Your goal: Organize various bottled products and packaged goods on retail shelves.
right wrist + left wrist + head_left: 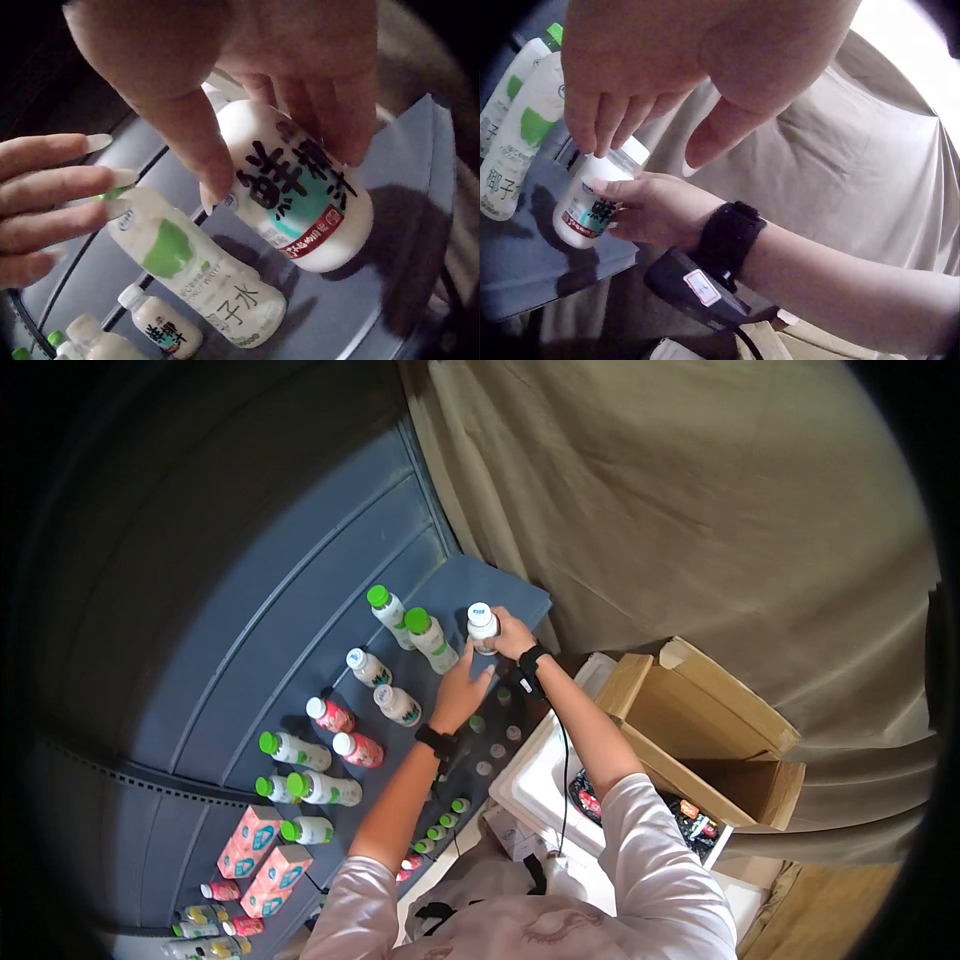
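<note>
My right hand (512,635) grips a white coconut juice bottle (482,622) near the far end of the grey shelf (462,575). Its label (289,187) carries large black characters, a teal patch and a red band. In the right wrist view, thumb and fingers wrap the bottle's upper part. My left hand (460,695) hovers beside it, its fingers (67,180) straight and apart from the bottle in that view. Two green-capped coconut water bottles (430,640) stand just left of the gripped bottle. Nearby are two smaller white-capped bottles (397,705) with black characters.
Further along the shelf stand pink bottles (358,750), more green-capped bottles (325,790) and two pink cartons (275,882). Several bottle caps show on a lower level. An open cardboard box (700,705) and a white foam box (535,775) lie right. A brown curtain (680,490) hangs behind.
</note>
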Motion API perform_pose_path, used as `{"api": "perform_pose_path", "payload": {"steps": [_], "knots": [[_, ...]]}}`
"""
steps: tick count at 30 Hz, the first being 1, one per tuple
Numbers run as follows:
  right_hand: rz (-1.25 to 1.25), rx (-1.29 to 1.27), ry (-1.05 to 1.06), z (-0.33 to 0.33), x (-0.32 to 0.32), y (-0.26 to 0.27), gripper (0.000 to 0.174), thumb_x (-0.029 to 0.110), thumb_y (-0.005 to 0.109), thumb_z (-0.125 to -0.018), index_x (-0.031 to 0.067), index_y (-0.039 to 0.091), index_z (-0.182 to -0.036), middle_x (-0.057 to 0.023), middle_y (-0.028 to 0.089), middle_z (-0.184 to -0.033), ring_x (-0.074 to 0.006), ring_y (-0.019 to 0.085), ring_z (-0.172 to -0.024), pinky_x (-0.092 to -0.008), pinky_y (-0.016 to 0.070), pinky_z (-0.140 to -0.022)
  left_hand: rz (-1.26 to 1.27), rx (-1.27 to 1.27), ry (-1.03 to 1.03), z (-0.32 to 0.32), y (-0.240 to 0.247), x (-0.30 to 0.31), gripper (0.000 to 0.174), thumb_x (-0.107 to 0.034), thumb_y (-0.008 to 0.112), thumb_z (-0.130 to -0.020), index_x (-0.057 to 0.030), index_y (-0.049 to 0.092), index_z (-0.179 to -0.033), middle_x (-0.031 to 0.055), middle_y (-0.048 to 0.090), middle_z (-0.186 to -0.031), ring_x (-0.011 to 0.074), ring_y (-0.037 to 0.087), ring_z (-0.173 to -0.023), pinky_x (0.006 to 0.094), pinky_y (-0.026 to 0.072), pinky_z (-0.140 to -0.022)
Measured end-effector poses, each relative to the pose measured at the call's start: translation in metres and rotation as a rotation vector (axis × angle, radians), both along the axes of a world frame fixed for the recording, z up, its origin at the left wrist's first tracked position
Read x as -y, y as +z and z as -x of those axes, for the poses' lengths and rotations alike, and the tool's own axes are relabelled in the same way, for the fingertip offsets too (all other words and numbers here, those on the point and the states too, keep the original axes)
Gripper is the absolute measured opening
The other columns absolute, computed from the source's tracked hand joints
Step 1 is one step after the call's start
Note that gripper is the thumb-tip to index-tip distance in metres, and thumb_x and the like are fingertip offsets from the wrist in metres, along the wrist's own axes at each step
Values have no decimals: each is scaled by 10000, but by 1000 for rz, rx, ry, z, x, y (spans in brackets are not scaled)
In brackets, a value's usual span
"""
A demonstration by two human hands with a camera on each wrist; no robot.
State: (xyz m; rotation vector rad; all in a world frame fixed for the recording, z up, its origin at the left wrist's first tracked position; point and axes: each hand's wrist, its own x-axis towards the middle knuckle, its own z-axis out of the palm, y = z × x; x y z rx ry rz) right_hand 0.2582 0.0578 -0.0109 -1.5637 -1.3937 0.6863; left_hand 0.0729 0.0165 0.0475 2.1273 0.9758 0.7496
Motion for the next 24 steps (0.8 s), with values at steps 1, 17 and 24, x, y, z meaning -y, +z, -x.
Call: {"api": "perform_pose_path", "payload": {"steps": [1, 17, 24], "knots": [[-5, 20, -1, 1, -10, -3, 720, 247, 846, -656, 26, 499, -1248, -219, 648, -1121, -362, 615, -1082, -411, 482, -901, 10, -11, 3, 4, -5, -3, 686, -250, 599, -890, 29, 315, -1450, 284, 601, -1176, 390, 630, -980, 399, 481, -842], [55, 10, 75, 27, -143, -17, 730, 260, 834, -669, 52, 503, -1286, -183, 644, -1163, -325, 608, -1110, -381, 469, -942, 118, 67, -131, 45, -7, -2, 617, -187, 572, -932, -4, 304, -1457, 297, 460, -1371, 404, 476, -1263, 385, 404, -1011], [150, -59, 124, 31, -177, -30, 695, 243, 806, -722, 90, 472, -1312, -176, 613, -1229, -332, 579, -1160, -406, 456, -965, 368, 75, -184, 60, 37, 35, 542, -129, 550, -957, -19, 352, -1450, 187, 443, -1447, 291, 422, -1350, 338, 341, -1084]]}}
